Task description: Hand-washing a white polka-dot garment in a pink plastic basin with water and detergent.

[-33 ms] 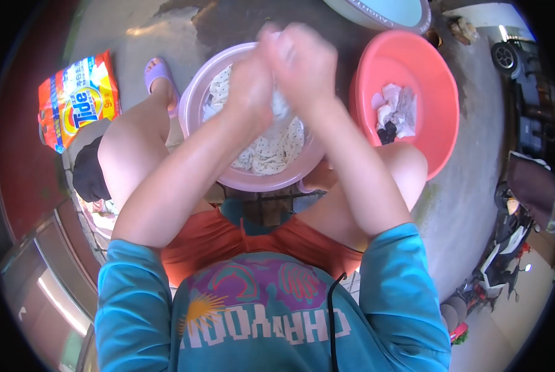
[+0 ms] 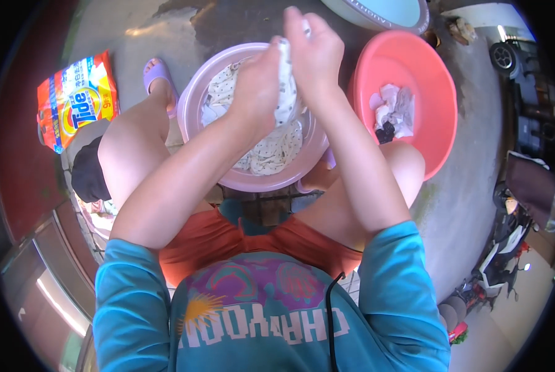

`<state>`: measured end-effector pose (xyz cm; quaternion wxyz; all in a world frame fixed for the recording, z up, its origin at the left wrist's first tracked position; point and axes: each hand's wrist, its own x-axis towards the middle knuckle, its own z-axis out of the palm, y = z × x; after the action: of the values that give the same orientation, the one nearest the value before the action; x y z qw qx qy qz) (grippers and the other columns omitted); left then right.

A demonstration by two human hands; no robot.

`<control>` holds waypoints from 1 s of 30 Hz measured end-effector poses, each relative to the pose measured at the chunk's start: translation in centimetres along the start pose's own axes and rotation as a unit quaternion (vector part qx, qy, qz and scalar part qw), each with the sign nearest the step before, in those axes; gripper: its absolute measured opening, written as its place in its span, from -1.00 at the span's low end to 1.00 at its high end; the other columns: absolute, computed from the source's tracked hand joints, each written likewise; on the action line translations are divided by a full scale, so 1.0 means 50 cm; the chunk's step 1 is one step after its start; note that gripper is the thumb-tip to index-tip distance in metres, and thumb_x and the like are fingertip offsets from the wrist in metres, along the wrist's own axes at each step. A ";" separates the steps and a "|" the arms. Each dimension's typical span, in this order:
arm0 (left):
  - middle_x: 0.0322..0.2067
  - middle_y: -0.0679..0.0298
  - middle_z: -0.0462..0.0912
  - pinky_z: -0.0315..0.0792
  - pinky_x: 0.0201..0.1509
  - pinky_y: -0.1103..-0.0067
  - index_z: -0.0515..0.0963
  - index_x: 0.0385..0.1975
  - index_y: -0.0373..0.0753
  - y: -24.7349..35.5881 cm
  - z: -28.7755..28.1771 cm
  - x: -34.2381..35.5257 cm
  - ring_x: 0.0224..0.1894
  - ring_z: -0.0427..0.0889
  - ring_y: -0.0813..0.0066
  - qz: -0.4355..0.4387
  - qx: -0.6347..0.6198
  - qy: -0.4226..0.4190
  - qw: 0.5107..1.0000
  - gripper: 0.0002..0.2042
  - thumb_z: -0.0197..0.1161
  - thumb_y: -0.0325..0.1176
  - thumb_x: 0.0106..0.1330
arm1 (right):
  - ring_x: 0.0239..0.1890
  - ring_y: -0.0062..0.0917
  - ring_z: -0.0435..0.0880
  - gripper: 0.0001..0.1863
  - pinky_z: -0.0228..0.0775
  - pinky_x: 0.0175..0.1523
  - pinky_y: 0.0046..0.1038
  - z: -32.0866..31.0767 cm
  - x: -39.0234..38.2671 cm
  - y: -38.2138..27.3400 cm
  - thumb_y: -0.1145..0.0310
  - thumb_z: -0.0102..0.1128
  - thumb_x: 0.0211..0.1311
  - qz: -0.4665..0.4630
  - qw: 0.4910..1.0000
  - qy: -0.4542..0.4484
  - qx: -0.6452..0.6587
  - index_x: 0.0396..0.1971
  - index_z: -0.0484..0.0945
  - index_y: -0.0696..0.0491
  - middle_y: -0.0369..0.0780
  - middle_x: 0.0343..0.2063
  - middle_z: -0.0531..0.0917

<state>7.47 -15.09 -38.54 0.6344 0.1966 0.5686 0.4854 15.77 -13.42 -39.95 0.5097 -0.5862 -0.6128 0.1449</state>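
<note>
Over a light purple basin [image 2: 193, 139] I hold up part of a white garment with dark dots [image 2: 285, 93]. My left hand [image 2: 257, 87] is closed round the cloth on its left side. A little higher and to the right, my right hand [image 2: 317, 54] grips the same cloth with curled fingers. A stretch of the fabric shows between the two hands and hangs toward the basin. More of the dotted white fabric [image 2: 271, 152] lies bunched in the basin. Its far side is partly hidden behind my hands.
Right of the purple basin stands a pink basin [image 2: 435, 93] with white, grey and black cloths [image 2: 394, 111]. A pale blue basin [image 2: 376, 12] is behind it. An orange detergent bag [image 2: 79, 102] lies at the left, near my foot in a purple slipper [image 2: 159, 77]. Scooters [image 2: 507, 248] stand far right.
My right hand has moved up and slightly right, away from my left hand. More of the dotted cloth shows between them. The basins stay in place.
</note>
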 end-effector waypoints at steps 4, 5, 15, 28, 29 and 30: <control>-0.50 0.32 0.53 0.39 -0.37 0.50 0.50 -0.45 -0.23 0.012 -0.046 0.095 -0.47 0.49 0.51 0.017 0.078 -0.017 0.997 -0.62 0.06 0.01 0.33 | -0.67 -0.53 0.36 -0.66 0.24 -0.54 -0.46 0.027 0.008 -0.002 0.23 0.20 0.17 0.089 0.993 0.006 0.078 -0.69 0.38 0.08 -0.21 -0.73 0.40; -0.39 0.28 0.59 0.39 -0.30 0.51 0.54 -0.38 -0.30 0.010 -0.071 0.116 -0.38 0.50 0.51 -0.005 0.109 -0.006 0.994 -0.60 0.02 -0.02 0.36 | -0.66 -0.58 0.35 -0.66 0.23 -0.54 -0.48 0.036 -0.006 -0.009 0.24 0.18 0.19 0.081 0.992 0.002 0.101 -0.69 0.37 0.08 -0.23 -0.73 0.41; -0.29 0.11 0.61 0.41 -0.29 0.43 0.51 -0.38 -0.40 0.000 -0.019 0.010 -0.32 0.54 0.43 -0.077 -0.006 -0.028 0.997 -0.56 -0.04 -0.06 0.39 | -0.53 -0.34 0.56 -0.82 0.41 -0.33 -0.36 0.027 -0.037 -0.006 0.33 0.19 0.06 0.140 0.983 -0.018 0.115 -0.58 0.45 0.09 -0.12 -0.53 0.56; -0.46 0.13 0.58 0.43 -0.32 0.42 0.50 -0.42 -0.32 0.010 -0.049 0.102 -0.43 0.54 0.37 -0.031 0.067 -0.001 0.997 -0.56 -0.10 -0.03 0.40 | -0.64 -0.57 0.34 -0.69 0.22 -0.50 -0.50 0.069 -0.097 -0.025 0.35 0.03 0.25 -0.070 0.994 0.037 0.080 -0.67 0.34 0.14 -0.25 -0.74 0.42; -0.46 0.13 0.58 0.43 -0.32 0.42 0.50 -0.42 -0.32 -0.004 -0.033 0.084 -0.43 0.54 0.37 -0.033 0.067 -0.002 0.997 -0.56 -0.10 -0.03 0.40 | -0.62 -0.58 0.32 -0.68 0.23 -0.48 -0.50 0.064 -0.073 -0.007 0.34 0.04 0.25 0.011 0.994 0.032 0.107 -0.68 0.32 0.14 -0.25 -0.73 0.40; -0.48 0.22 0.57 0.41 -0.36 0.48 0.53 -0.41 -0.28 -0.024 -0.025 0.045 -0.47 0.51 0.43 -0.009 0.090 -0.008 0.996 -0.59 -0.05 -0.03 0.39 | -0.60 -0.59 0.30 -0.67 0.23 -0.46 -0.49 0.051 -0.052 0.006 0.34 0.05 0.25 0.095 0.986 0.028 0.133 -0.68 0.31 0.13 -0.26 -0.72 0.38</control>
<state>6.57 -14.12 -41.06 0.6229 0.2517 0.6068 0.4247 13.38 -14.53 -42.47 0.5840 -0.5730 -0.5148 0.2563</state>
